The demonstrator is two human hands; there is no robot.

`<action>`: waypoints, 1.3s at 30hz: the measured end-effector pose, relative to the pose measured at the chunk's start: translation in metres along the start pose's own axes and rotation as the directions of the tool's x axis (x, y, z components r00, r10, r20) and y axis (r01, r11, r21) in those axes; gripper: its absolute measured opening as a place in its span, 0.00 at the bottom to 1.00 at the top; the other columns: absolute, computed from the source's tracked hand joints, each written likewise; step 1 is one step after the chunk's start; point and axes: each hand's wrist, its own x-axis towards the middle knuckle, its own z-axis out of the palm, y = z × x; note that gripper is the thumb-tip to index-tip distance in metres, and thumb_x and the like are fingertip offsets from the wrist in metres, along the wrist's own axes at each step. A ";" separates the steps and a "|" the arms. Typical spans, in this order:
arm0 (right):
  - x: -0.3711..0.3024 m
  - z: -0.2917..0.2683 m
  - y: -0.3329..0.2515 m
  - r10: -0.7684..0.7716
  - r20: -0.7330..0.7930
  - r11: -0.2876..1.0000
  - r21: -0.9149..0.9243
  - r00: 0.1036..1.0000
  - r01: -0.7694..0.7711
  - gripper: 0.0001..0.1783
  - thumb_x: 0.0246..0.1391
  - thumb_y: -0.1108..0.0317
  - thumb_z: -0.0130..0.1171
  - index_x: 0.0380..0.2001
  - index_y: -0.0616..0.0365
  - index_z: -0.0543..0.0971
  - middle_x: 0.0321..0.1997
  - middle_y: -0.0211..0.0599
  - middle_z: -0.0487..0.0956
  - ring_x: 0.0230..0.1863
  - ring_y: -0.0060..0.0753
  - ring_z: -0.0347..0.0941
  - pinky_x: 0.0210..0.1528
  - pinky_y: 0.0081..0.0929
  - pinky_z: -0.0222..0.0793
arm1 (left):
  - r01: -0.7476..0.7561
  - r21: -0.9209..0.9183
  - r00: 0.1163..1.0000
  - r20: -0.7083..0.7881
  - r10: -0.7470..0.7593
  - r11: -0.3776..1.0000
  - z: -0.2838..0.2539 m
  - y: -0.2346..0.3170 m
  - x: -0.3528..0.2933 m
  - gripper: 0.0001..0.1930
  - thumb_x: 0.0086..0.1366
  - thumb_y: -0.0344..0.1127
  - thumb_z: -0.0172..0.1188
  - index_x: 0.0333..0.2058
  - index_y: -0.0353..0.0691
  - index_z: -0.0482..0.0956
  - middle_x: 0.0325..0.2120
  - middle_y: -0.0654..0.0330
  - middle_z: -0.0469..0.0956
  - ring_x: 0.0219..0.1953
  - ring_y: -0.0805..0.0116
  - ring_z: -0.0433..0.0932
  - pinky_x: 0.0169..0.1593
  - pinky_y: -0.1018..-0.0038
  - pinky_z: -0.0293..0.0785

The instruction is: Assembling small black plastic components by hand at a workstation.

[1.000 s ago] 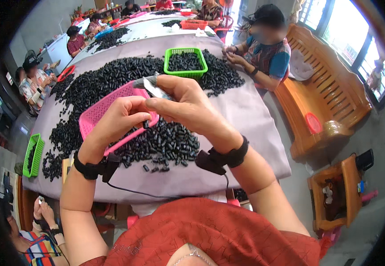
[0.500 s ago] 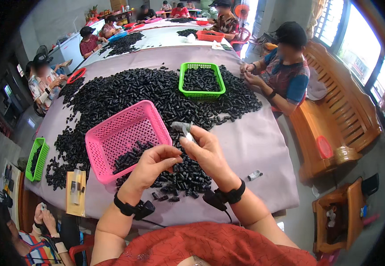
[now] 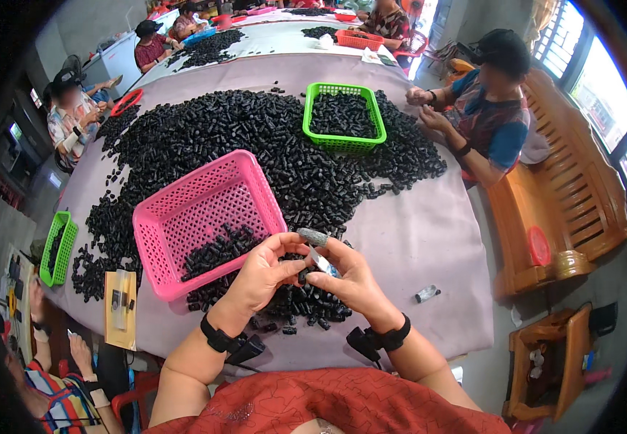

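Note:
My right hand (image 3: 353, 278) is closed on a small silvery blade (image 3: 320, 262), which points up and left between thumb and fingers. A grey sleeve-like cover (image 3: 313, 236) shows at the tip of its index finger. My left hand (image 3: 266, 271) meets it from the left, its fingertips pinched around a small black cylindrical piece (image 3: 302, 276), mostly hidden. Both hands are over the near edge of a large pile of black cylindrical pieces (image 3: 205, 126). Just left of them, a pink basket (image 3: 156, 249) is tilted on the pile, with some black pieces inside.
A green basket (image 3: 382, 130) of black pieces sits on the pile's far right. Another green basket (image 3: 60, 273) stands at the left edge, near a yellow board (image 3: 120, 336). A small clear piece (image 3: 426, 294) lies at right. Several people sit around; one (image 3: 497, 108) works at right.
My left hand has moved right to meet my right hand, and a black piece is now pinched at its fingertips. Both hands are lower. The whole view has shifted slightly.

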 end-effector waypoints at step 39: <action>-0.033 -0.002 -0.002 0.152 0.212 0.947 0.249 0.965 -0.204 0.31 0.53 0.72 0.60 0.61 0.62 0.64 0.31 0.23 0.69 0.34 0.13 0.63 0.37 0.16 0.60 | 0.164 -0.417 0.982 -0.015 -0.188 0.894 0.004 -0.007 -0.032 0.16 0.65 0.32 0.59 0.50 0.40 0.72 0.35 0.60 0.79 0.35 0.73 0.80 0.37 0.79 0.79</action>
